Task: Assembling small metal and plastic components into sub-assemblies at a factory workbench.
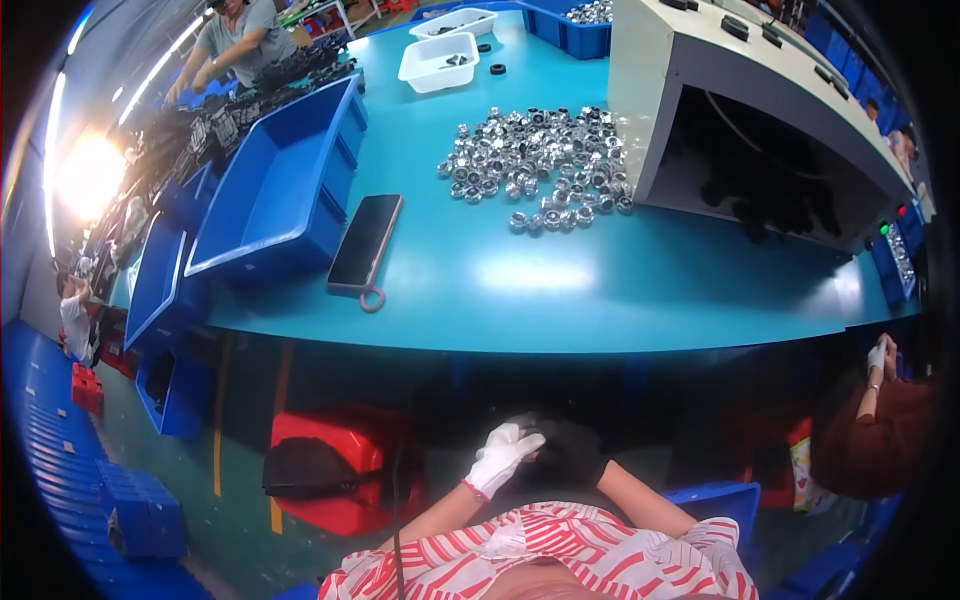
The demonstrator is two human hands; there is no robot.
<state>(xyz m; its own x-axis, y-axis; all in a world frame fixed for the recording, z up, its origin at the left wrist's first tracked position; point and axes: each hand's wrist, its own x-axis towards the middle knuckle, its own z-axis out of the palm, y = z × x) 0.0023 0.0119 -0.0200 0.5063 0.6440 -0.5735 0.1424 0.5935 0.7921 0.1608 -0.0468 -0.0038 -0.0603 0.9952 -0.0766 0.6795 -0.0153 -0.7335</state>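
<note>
My left hand point(505, 457), in a white knit glove, is held low in front of my body, below the table's front edge. Its fingers are curled, and what they hold, if anything, cannot be made out. Close against it is my right hand point(575, 450), in a black glove that blends into the dark background, so its fingers do not show. On the teal table point(450, 300) ahead lies a spread heap of small shiny silver metal parts point(540, 155). A phone point(367, 245) with a pink case and ring strap rests left of the heap.
An empty blue bin point(275, 190) stands at the table's left. White trays point(440, 62) and a blue bin of silver parts point(575, 30) are at the back. A beige open-fronted machine point(760, 120) fills the right. Below sits a red crate point(330, 470). Co-workers point(870, 430) are nearby.
</note>
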